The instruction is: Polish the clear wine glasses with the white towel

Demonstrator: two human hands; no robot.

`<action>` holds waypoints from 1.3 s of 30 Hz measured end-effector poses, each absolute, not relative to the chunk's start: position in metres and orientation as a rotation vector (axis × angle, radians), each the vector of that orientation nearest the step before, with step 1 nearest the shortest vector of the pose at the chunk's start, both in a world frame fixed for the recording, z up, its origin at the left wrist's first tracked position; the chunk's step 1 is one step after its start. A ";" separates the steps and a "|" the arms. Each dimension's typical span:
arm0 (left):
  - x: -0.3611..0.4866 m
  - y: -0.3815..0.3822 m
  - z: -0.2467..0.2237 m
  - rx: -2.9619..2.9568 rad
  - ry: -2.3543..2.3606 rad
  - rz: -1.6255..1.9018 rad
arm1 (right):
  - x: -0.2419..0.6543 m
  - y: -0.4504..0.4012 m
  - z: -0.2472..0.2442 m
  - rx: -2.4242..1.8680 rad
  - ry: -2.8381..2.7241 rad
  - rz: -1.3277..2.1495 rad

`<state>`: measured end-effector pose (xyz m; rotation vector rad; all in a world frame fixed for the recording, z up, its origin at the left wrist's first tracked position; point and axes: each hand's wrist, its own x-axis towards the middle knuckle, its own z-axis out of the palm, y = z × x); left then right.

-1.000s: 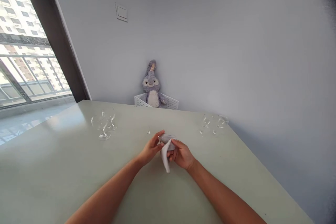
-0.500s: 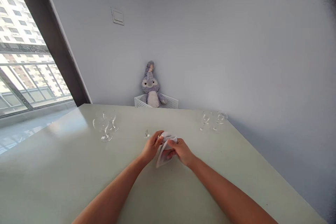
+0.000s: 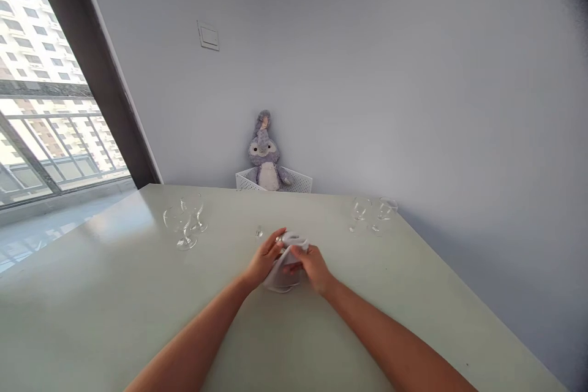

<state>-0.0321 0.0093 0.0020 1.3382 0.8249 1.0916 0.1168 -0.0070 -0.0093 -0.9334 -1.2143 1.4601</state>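
My left hand [image 3: 265, 260] is closed around a wine glass, mostly hidden by the fingers and the cloth. A small clear glass part [image 3: 259, 232], which looks like the foot of that glass, shows just beyond my left fingers. My right hand [image 3: 312, 263] grips a thin white cloth [image 3: 282, 275]. One end of the cloth is bunched against the glass bowl between my hands, and a loose fold hangs down below them. Both hands are close together over the middle of the table.
On the left of the pale table [image 3: 138, 294] stand two stemmed glasses, a nearer glass [image 3: 186, 241] and a farther glass [image 3: 199, 225]. Two more, one glass [image 3: 361, 211] and another glass [image 3: 383, 211], stand near the right edge. Behind, a plush toy [image 3: 267, 159] sits in a white basket [image 3: 298, 181] by the wall.
The loose part of the cloth has swung left and spread wider below my hands. My right hand has shifted slightly left. My head view has tilted up a little.
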 end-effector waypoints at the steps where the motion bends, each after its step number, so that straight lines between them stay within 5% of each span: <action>1: -0.031 0.009 0.003 1.352 0.777 1.120 | 0.119 -0.004 -0.008 -0.886 -1.075 1.572; 9: -0.035 0.010 0.004 1.610 1.093 1.148 | 0.129 -0.009 0.004 -0.703 -1.022 1.854; 19: -0.041 0.007 0.009 1.711 1.090 1.514 | 0.147 0.009 0.014 -1.121 -0.944 1.541; 25: -0.048 0.016 0.007 2.188 1.049 1.340 | 0.156 0.001 0.030 -1.026 -1.428 1.607; 30: -0.049 0.017 0.009 2.274 1.139 1.063 | 0.184 0.000 0.063 -1.106 -1.946 1.290; 39: -0.058 0.024 0.011 2.023 1.430 0.851 | 0.163 -0.028 0.094 -1.074 -2.290 0.203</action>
